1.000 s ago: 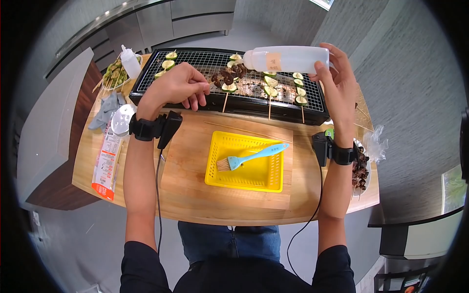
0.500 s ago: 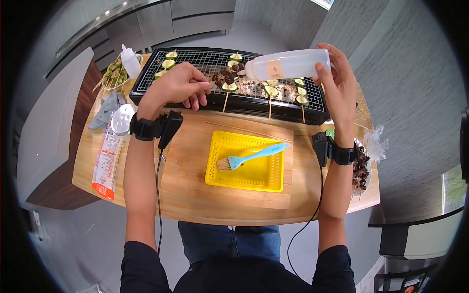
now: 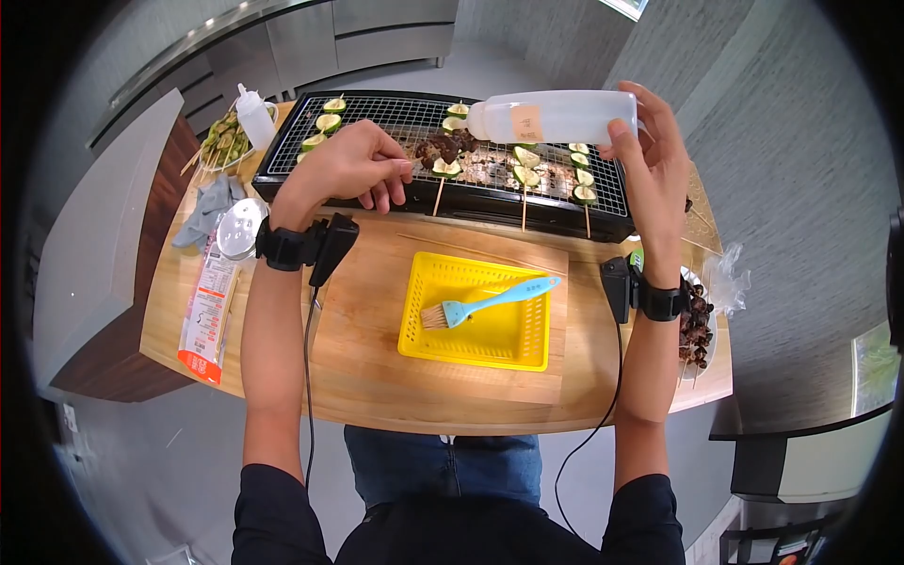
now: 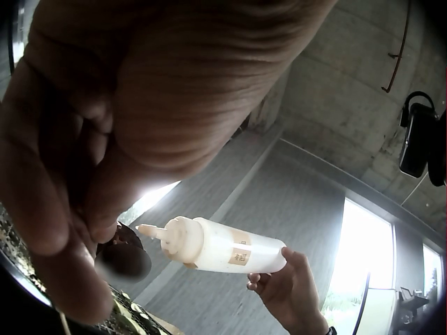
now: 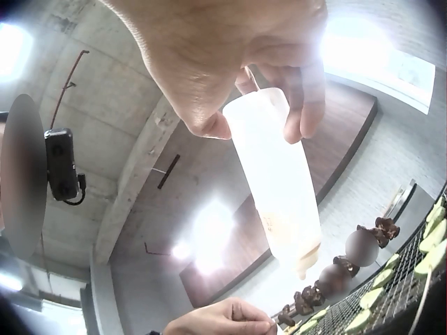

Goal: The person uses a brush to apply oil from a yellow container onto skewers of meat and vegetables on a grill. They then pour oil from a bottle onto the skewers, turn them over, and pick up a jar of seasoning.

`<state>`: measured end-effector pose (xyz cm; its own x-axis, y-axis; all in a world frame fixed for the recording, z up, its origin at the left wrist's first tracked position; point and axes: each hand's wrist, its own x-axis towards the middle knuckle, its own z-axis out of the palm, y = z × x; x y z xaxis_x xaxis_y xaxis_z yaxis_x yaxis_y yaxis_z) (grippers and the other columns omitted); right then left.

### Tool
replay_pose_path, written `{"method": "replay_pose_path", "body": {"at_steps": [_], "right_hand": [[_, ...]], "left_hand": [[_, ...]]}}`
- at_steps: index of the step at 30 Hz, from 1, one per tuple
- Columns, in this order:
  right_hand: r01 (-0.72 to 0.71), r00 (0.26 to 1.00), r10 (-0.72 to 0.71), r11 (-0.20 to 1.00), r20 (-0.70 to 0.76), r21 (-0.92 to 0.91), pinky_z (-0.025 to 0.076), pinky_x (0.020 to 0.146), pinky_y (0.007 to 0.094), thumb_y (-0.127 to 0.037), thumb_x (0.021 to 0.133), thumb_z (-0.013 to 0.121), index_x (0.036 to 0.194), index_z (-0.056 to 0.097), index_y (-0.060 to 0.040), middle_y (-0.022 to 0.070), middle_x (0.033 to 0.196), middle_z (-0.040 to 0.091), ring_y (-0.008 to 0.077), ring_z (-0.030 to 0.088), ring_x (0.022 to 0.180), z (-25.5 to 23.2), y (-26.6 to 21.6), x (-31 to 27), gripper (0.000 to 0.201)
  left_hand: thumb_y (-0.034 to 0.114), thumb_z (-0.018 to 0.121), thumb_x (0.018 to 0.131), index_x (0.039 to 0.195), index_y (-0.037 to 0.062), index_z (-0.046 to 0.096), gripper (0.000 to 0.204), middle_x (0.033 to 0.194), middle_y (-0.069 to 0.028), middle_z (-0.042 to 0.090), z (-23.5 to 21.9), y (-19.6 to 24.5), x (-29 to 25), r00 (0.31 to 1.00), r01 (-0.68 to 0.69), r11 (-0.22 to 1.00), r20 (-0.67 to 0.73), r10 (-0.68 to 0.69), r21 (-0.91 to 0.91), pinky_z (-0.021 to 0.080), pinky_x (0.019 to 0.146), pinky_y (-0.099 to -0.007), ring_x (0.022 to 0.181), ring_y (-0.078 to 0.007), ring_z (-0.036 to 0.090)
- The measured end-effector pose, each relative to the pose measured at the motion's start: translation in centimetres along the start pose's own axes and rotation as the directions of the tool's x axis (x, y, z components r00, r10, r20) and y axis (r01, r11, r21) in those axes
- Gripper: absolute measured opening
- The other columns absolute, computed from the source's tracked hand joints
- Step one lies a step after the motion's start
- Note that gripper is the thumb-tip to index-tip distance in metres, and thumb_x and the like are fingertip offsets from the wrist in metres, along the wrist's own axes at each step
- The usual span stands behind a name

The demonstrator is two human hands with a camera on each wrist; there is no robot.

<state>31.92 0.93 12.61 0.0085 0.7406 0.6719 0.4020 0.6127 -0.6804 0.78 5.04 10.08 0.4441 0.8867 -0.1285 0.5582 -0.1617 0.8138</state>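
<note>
My left hand [image 3: 353, 169] pinches the end of a skewer of dark brown pieces [image 3: 447, 149], which it holds over the grill [image 3: 480, 207]. In the right wrist view the skewer [image 5: 307, 299] stretches out from the left fingertips above the mesh. A translucent squeeze bottle [image 3: 565, 117] with a small paper label lies nearly level in my right hand [image 3: 650, 151], gripped near its base between thumb and fingers. Its nozzle [image 4: 148, 229] points toward the brown pieces, close beside them. Skewered green-edged slices [image 3: 525, 176] lie on the grill mesh.
A yellow basket [image 3: 410, 353] with a blue-handled brush [image 3: 499, 297] sits on a wooden board. At the right is a plate of dark skewers [image 3: 695, 330] near a clear plastic bag [image 3: 728, 281]. Another squeeze bottle [image 3: 254, 120], a grey cloth [image 3: 209, 209] and a printed packet [image 3: 207, 315] are left.
The squeeze bottle tipped nozzle-down toward the brown pieces half a second ago and is now back near level, its nozzle end raised. The left hand has kept its hold on the skewer.
</note>
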Motion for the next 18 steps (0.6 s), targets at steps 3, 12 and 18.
{"method": "replay_pose_path", "body": {"at_steps": [3,12,18], "right_hand": [[-0.016,1.0,0.015,1.0,0.024,0.019,0.053,0.076,0.0274,-0.015,0.091,0.063,0.127,0.054,-0.0022,0.0125,0.109,0.062,0.0154,0.064,0.09,0.39,-0.32,-0.11,0.039],[-0.004,0.999,0.003,1.0,0.041,0.005,0.052,0.077,0.0277,-0.014,0.091,0.063,0.126,0.055,-0.0034,0.012,0.109,0.062,0.0164,0.064,0.092,-0.08,-0.04,0.03,0.038],[-0.018,0.998,0.019,1.0,0.052,-0.012,0.052,0.078,0.0277,-0.013,0.091,0.063,0.126,0.055,-0.003,0.012,0.11,0.062,0.0165,0.063,0.094,-0.04,0.09,0.0,0.037]], "left_hand": [[0.015,0.054,0.095,0.089,-0.0052,0.067,0.025,0.072,-0.0092,0.069,0.1,0.17,0.01,1.0,0.017,1.0,-0.004,-0.017,0.016,0.05,0.047,-0.0224,0.054,-0.0116,0.065],[0.015,0.054,0.095,0.09,-0.0056,0.066,0.025,0.072,-0.0105,0.069,-0.09,-0.17,0.04,1.0,0.013,1.0,-0.015,-0.013,0.002,0.049,0.047,-0.0226,0.054,-0.0132,0.065],[0.016,0.055,0.095,0.092,-0.0062,0.067,0.025,0.072,-0.0106,0.069,-0.08,-0.17,0.0,0.999,0.019,1.0,-0.036,-0.02,-0.008,0.048,0.046,-0.0224,0.053,-0.0129,0.065]]}}
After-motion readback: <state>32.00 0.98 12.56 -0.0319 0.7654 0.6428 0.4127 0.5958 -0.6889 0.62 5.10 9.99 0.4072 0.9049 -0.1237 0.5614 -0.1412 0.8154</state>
